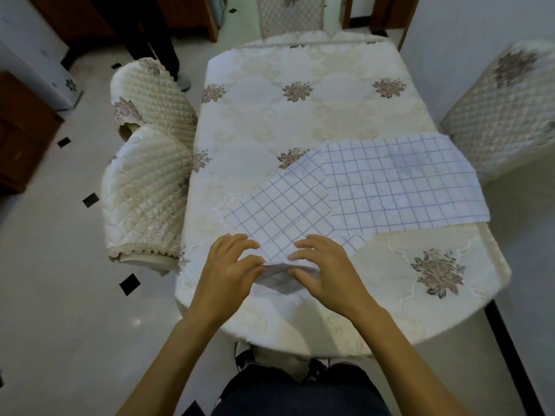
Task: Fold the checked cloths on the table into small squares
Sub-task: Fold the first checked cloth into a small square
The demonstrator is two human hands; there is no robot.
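cloth (279,211) pinched: left hand (229,261), right hand (326,265)

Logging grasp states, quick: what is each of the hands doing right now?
Left hand: pinching the front corner of the near checked cloth.
Right hand: pinching that same lifted corner.

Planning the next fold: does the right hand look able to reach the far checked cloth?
Probably yes, once it lets go: the right hand holds a folded corner of the near cloth, and only bare tablecloth lies between it and the far cloth.
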